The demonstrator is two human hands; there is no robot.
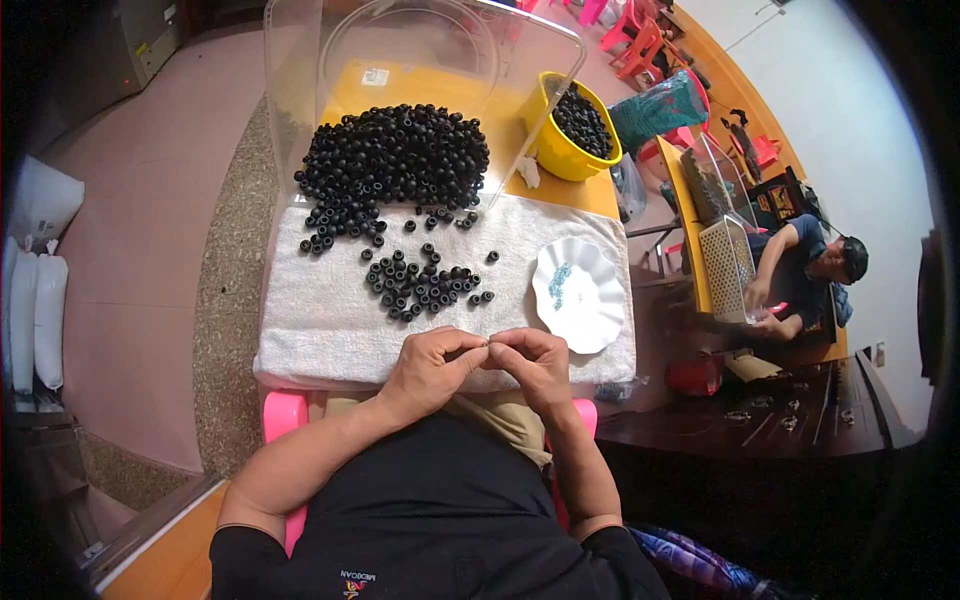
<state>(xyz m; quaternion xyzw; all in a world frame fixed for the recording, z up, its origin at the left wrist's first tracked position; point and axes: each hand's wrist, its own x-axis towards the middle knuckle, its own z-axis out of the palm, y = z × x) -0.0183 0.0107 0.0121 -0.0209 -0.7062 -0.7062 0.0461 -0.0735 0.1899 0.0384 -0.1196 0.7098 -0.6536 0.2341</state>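
Pinching a tiny item — too small to identify — the left hand and right hand meet, thumbs against forefingers, near the white towel's front edge. Loose black pieces lie just beyond, a scalloped plate to their right; farther off stand a yellow tub and a clear bin heaped with more.

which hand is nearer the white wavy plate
Right: the right hand is by the plate, at its lower left; the left hand is farther off to the left.
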